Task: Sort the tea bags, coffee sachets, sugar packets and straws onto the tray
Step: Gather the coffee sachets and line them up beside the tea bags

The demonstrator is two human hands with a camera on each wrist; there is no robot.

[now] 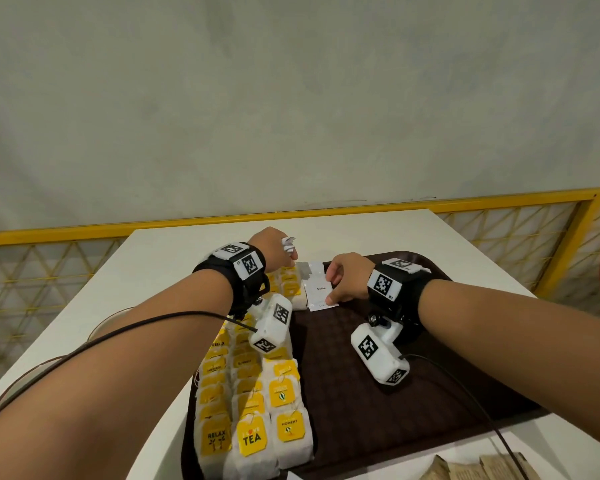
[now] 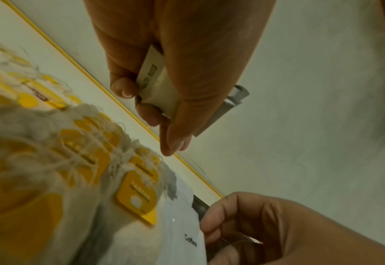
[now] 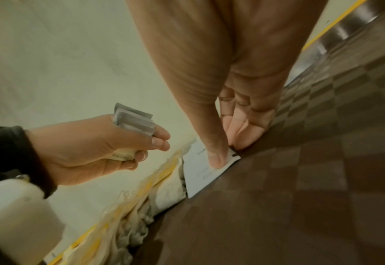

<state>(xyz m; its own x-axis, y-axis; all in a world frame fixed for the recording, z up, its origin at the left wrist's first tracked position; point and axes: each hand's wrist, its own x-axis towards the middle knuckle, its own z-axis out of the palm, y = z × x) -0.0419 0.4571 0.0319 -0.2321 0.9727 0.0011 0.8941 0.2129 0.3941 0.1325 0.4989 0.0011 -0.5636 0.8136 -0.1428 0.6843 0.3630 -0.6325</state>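
A dark brown tray (image 1: 378,403) lies on the white table. Rows of yellow-tagged tea bags (image 1: 253,403) fill its left side. At the tray's far end, beside the tea bags, lies a white coffee sachet (image 1: 317,289). My right hand (image 1: 331,289) pinches its right edge, thumb on top (image 3: 216,157) and fingers at the rim. My left hand (image 1: 290,258) hovers just left of it, above the far tea bags, and grips a small bundle of white sachets (image 2: 157,89) that sticks out past the fingers (image 3: 134,122).
Brown paper packets (image 1: 482,467) lie on the table at the near right, in front of the tray. The white table (image 1: 153,271) ends at a yellow railing (image 1: 499,202) and a grey wall. Wrist-camera cables trail over both forearms.
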